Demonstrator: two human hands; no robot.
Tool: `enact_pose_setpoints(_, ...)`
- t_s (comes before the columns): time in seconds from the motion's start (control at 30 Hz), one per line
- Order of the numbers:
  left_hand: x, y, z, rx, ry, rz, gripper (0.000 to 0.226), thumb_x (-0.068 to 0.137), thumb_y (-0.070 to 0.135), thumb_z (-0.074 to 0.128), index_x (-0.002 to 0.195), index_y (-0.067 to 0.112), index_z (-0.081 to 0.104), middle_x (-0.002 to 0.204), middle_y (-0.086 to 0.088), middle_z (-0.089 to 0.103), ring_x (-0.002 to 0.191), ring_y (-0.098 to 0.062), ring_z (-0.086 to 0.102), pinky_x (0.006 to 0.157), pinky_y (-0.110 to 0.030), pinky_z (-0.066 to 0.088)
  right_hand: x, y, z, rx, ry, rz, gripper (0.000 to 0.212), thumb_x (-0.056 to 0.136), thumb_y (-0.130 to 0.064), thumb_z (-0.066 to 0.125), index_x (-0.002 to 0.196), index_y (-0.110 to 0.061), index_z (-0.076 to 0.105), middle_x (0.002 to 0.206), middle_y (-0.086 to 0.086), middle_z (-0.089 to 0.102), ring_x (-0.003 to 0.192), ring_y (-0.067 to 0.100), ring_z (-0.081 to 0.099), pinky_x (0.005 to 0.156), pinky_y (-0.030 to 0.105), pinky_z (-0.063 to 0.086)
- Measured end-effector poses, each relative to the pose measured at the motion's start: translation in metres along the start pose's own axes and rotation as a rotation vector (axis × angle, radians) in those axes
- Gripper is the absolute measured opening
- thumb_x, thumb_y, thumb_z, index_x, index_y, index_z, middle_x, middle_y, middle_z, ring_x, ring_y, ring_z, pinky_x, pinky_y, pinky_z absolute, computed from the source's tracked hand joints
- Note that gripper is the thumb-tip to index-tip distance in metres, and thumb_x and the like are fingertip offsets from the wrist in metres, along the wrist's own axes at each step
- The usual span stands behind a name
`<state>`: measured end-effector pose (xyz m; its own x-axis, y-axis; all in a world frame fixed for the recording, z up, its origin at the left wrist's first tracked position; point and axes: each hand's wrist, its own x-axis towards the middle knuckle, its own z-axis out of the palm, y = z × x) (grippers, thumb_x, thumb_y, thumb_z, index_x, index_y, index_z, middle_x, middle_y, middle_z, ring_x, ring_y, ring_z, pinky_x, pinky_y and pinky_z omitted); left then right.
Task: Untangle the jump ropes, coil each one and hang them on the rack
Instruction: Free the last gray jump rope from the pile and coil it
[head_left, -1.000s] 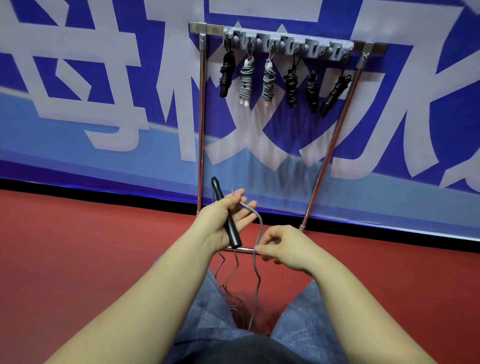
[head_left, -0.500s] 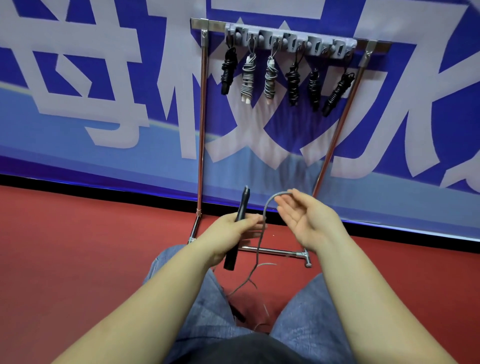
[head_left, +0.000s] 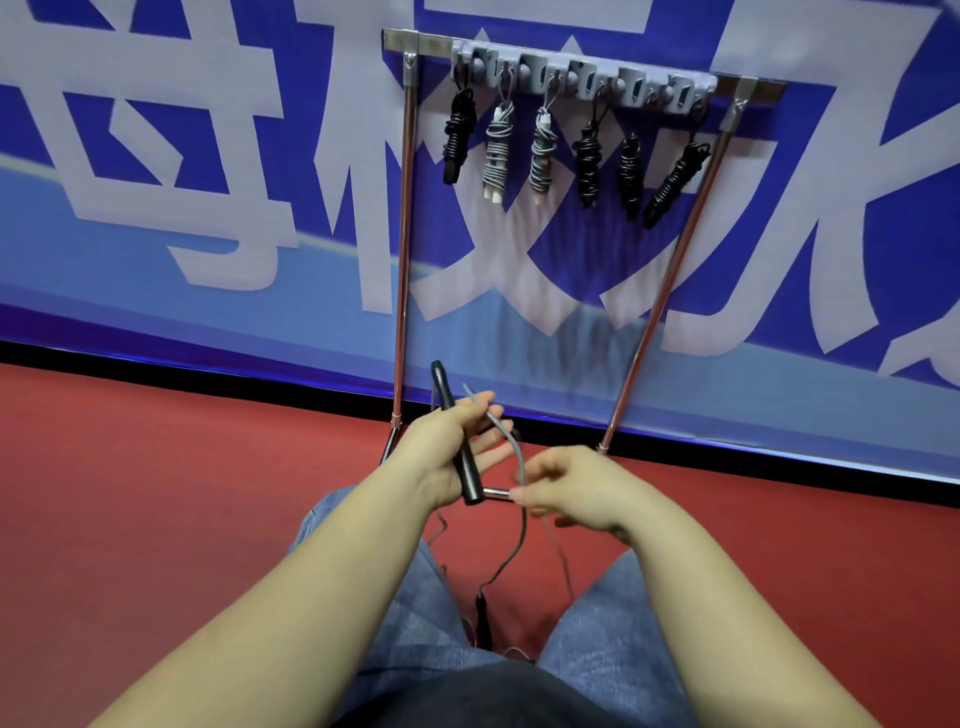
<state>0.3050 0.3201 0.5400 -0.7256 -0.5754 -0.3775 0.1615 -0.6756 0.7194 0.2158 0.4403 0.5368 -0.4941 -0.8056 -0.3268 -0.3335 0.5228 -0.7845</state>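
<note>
Left hand (head_left: 447, 452) wrapped round a black handle (head_left: 457, 441), thumb across it, fingers partly extended behind; handle tilted, top end poking above the hand, bottom end below the palm. Grey cord (head_left: 511, 447) looped over the left fingers, arching toward the right hand (head_left: 571, 493). Right fingertips (head_left: 519, 493) at the cord where it drops, seemingly pinching it, though blurred and hard to confirm. Below, cord trailing in loose waves between denim-clad knees (head_left: 410, 597) to a second black handle (head_left: 482, 618) lying low on the red floor (head_left: 156, 519); its lower end hidden behind dark clothing at the frame bottom.

Beyond the hands, metal rack (head_left: 405, 234) standing against a blue and white banner (head_left: 208, 156), base bar mostly covered by the hands. Six coiled ropes (head_left: 587, 161) hanging from the grey hook strip (head_left: 582, 78): black, two grey-and-white, three black. Hooks themselves too small to make out clearly.
</note>
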Motion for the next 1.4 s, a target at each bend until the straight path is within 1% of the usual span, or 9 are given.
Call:
enact_pose_setpoints(0.23,-0.001,0.012,-0.001,-0.057,-0.048,-0.002,0.013,0.096,0.012,0.052,0.090,0.009,0.063,0.086,-0.008,0.067,0.082,-0.022,0.065,0.072,-0.037,0.052,0.001,0.001,0.009,0.015,-0.033,-0.021,0.016,0.092,-0.014,0.056,0.077,-0.018,0.058,0.073,0.001,0.067,0.064,0.012,0.062,0.059,0.023,0.051)
enact_pose_setpoints(0.47,0.000,-0.009,-0.016,0.685,-0.205,-0.010,0.022,0.094,0.018,0.055,0.113,0.012,0.065,0.114,-0.006,0.068,0.106,-0.019,0.061,0.085,-0.029,0.042,-0.005,-0.019,-0.019,0.820,0.195,0.009,0.010,0.094,-0.016,0.053,0.088,-0.010,0.057,0.081,0.008,0.068,0.058,0.013,0.068,0.054,0.023,0.057)
enact_pose_setpoints(0.7,-0.004,-0.017,-0.013,0.825,-0.279,0.054,0.004,0.093,0.017,0.059,0.088,0.017,0.061,0.085,-0.001,0.069,0.074,-0.015,0.063,0.069,-0.023,0.049,-0.005,-0.021,-0.030,1.218,0.262,-0.022,0.013,0.096,-0.011,0.047,0.088,-0.008,0.057,0.069,0.007,0.071,0.062,0.017,0.070,0.054,0.026,0.057)
enact_pose_setpoints(0.8,-0.003,-0.014,-0.011,0.705,-0.223,0.091,0.004,0.093,0.014,0.058,0.089,0.015,0.060,0.080,-0.002,0.070,0.061,-0.012,0.063,0.065,-0.024,0.054,-0.004,-0.017,-0.026,1.053,0.250,-0.040,0.009,0.095,-0.009,0.050,0.101,-0.008,0.057,0.090,0.011,0.068,0.080,0.020,0.067,0.069,0.031,0.054)
enact_pose_setpoints(0.93,-0.004,-0.008,-0.006,0.351,-0.127,0.058,0.009,0.095,0.012,0.054,0.089,0.013,0.061,0.073,0.000,0.072,0.056,-0.015,0.068,0.058,-0.026,0.057,-0.007,-0.009,-0.015,0.284,0.212,-0.019,0.021,0.086,-0.014,0.066,0.106,-0.012,0.062,0.092,0.007,0.068,0.075,0.014,0.061,0.066,0.021,0.046)
enact_pose_setpoints(1.0,-0.004,-0.004,-0.005,0.169,-0.098,0.034,0.010,0.096,0.011,0.052,0.091,0.010,0.060,0.072,-0.002,0.073,0.057,-0.019,0.070,0.056,-0.028,0.058,-0.007,-0.005,-0.010,-0.140,0.202,-0.060,0.013,0.083,-0.019,0.070,0.095,-0.014,0.067,0.082,0.002,0.065,0.070,0.012,0.055,0.066,0.024,0.043)
enact_pose_setpoints(1.1,-0.004,0.003,-0.006,0.065,-0.088,0.018,0.010,0.097,0.013,0.051,0.094,0.010,0.060,0.074,-0.004,0.074,0.062,-0.020,0.072,0.059,-0.030,0.059,-0.006,-0.002,-0.007,-0.340,0.234,-0.087,0.016,0.086,-0.021,0.064,0.069,-0.020,0.064,0.073,0.001,0.067,0.063,0.013,0.054,0.068,0.028,0.046)
enact_pose_setpoints(1.3,-0.003,0.001,-0.009,0.385,-0.233,0.014,0.026,0.096,0.024,0.051,0.116,0.009,0.061,0.115,-0.012,0.068,0.098,-0.020,0.067,0.088,-0.032,0.053,-0.008,-0.015,-0.014,0.427,0.262,-0.069,0.013,0.093,-0.011,0.055,0.081,-0.010,0.060,0.071,0.005,0.066,0.057,0.011,0.065,0.051,0.020,0.054)
enact_pose_setpoints(1.4,-0.011,-0.003,-0.008,0.659,-0.371,-0.042,0.031,0.096,0.029,0.052,0.118,0.010,0.061,0.109,-0.011,0.069,0.087,-0.016,0.068,0.073,-0.022,0.052,-0.008,-0.021,-0.021,0.724,0.285,-0.080,0.011,0.091,-0.012,0.057,0.081,-0.010,0.059,0.072,0.005,0.067,0.055,0.010,0.068,0.055,0.021,0.057)
